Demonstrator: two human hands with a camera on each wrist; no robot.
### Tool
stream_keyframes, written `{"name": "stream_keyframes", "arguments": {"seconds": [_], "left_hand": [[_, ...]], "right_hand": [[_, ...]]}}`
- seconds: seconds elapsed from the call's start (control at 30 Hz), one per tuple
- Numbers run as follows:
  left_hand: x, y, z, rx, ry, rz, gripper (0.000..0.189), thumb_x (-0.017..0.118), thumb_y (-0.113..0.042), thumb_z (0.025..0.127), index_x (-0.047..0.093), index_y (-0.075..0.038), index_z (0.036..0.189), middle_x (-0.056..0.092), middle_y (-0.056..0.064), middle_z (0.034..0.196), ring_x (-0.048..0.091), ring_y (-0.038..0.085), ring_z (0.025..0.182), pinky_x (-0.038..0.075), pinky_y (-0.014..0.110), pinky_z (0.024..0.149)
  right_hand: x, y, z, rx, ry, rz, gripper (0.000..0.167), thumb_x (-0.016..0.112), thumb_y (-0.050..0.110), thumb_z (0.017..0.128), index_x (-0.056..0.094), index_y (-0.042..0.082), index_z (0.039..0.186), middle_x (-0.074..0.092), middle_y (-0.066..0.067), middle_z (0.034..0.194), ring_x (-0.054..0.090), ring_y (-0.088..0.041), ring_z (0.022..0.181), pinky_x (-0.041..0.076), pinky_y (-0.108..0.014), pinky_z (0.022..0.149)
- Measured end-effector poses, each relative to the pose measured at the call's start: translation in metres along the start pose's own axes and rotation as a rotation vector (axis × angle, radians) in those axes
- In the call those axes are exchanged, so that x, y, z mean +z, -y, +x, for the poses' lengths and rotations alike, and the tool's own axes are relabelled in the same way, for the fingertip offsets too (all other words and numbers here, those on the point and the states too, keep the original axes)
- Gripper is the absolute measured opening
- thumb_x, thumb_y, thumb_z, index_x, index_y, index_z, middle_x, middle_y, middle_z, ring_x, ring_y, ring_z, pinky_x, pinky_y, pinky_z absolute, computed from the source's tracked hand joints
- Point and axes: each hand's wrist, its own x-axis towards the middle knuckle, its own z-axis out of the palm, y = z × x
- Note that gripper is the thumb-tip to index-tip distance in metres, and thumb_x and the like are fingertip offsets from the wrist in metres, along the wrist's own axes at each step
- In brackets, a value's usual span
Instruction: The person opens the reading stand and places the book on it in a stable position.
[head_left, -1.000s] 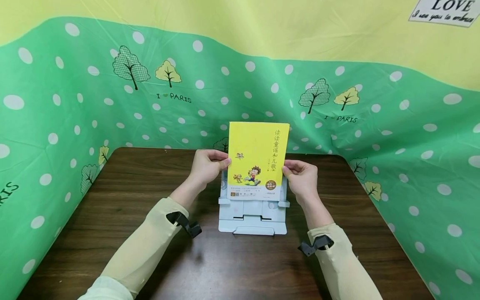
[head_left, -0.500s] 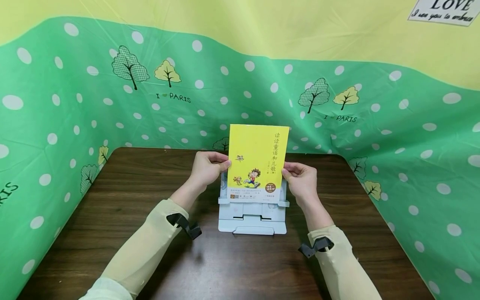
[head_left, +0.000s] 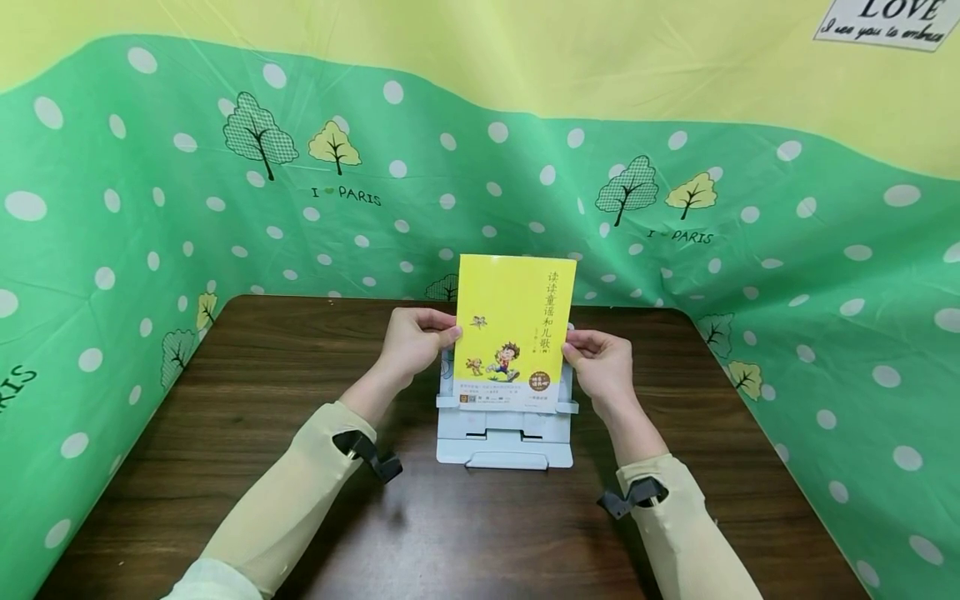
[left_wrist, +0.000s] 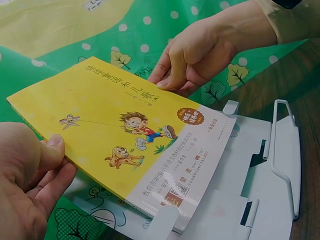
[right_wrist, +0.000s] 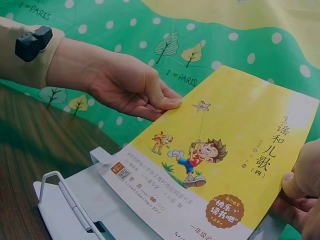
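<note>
A yellow paperback book [head_left: 510, 308] with a cartoon boy, a dog and a kite on its cover stands upright, leaning back, in front of a pale blue-white book stand [head_left: 502, 450]. My left hand [head_left: 411, 346] pinches its left edge, thumb on the cover and fingers behind. On the opposite edge my right hand [head_left: 602, 364] pinches in the same way. In the left wrist view the book's lower edge lies at the stand's small side clips [left_wrist: 162, 223]. The right wrist view shows another clip [right_wrist: 101, 155] by the book's bottom corner. Most of the stand's back plate is hidden behind the book.
The stand rests on a dark wood-grain table [head_left: 480, 533]. A green and yellow cloth [head_left: 480, 183] with white dots and printed trees hangs behind the table and along both sides. A wire page holder [right_wrist: 65, 200] sits at the stand's front.
The book has come down a little, its lower edge now level with the stand's clips. Both hands have lowered slightly with it, keeping their hold. The stand has stayed in place.
</note>
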Motion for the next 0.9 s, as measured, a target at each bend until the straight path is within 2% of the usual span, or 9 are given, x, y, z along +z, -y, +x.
{"name": "stream_keyframes", "arguments": {"seconds": [0.2,0.37,0.6,0.67,0.77,0.9], "left_hand": [[0.0009,0.0015,-0.0007,-0.016,-0.010,-0.002,0.006,0.084,-0.011,0.093,0.082,-0.010,0.098,0.075,0.008,0.100,0.074,0.026,0.086,0.061,0.047,0.086],[0.0013,0.0029,-0.0010,-0.009,-0.016,0.008,0.005,0.085,-0.012,0.093,0.082,-0.010,0.097,0.075,0.008,0.100,0.074,0.026,0.085,0.062,0.041,0.082],[0.0012,0.0051,-0.0017,0.005,-0.015,0.005,0.004,0.084,-0.010,0.093,0.082,-0.009,0.096,0.075,0.008,0.098,0.073,0.028,0.085,0.059,0.056,0.090],[0.0012,0.0056,-0.0018,0.005,-0.015,0.009,0.004,0.084,-0.010,0.093,0.082,-0.009,0.096,0.075,0.008,0.098,0.072,0.028,0.084,0.059,0.056,0.089],[0.0013,0.0058,-0.0021,-0.005,-0.015,0.019,0.004,0.085,-0.010,0.092,0.082,-0.009,0.095,0.075,0.008,0.098,0.072,0.027,0.084,0.060,0.053,0.087],[0.0017,0.0054,-0.0029,-0.023,-0.016,0.030,0.004,0.085,-0.010,0.092,0.082,-0.009,0.095,0.075,0.008,0.098,0.073,0.027,0.084,0.062,0.040,0.080]], "right_hand": [[-0.0004,-0.0026,0.0004,0.009,0.011,-0.003,0.018,0.073,-0.004,0.097,0.075,-0.009,0.114,0.072,-0.022,0.107,0.069,-0.020,0.089,0.060,-0.025,0.079],[-0.0010,-0.0041,0.0003,0.007,0.018,-0.008,0.017,0.073,-0.004,0.097,0.075,-0.009,0.114,0.071,-0.022,0.107,0.069,-0.019,0.089,0.059,-0.022,0.077],[-0.0016,-0.0049,-0.0004,0.001,0.031,-0.014,0.018,0.073,-0.004,0.097,0.074,-0.010,0.114,0.072,-0.022,0.107,0.069,-0.018,0.088,0.058,-0.020,0.075],[-0.0016,-0.0056,-0.0003,0.001,0.033,-0.021,0.017,0.073,-0.004,0.097,0.075,-0.009,0.114,0.071,-0.022,0.107,0.069,-0.018,0.089,0.058,-0.020,0.075],[-0.0018,-0.0072,-0.0003,0.003,0.034,-0.032,0.017,0.073,-0.004,0.098,0.075,-0.009,0.114,0.071,-0.022,0.107,0.069,-0.020,0.090,0.058,-0.020,0.075],[-0.0032,-0.0082,-0.0015,0.002,0.044,-0.050,0.017,0.074,-0.002,0.098,0.076,-0.008,0.114,0.071,-0.022,0.109,0.068,-0.023,0.091,0.058,-0.020,0.075]]}}
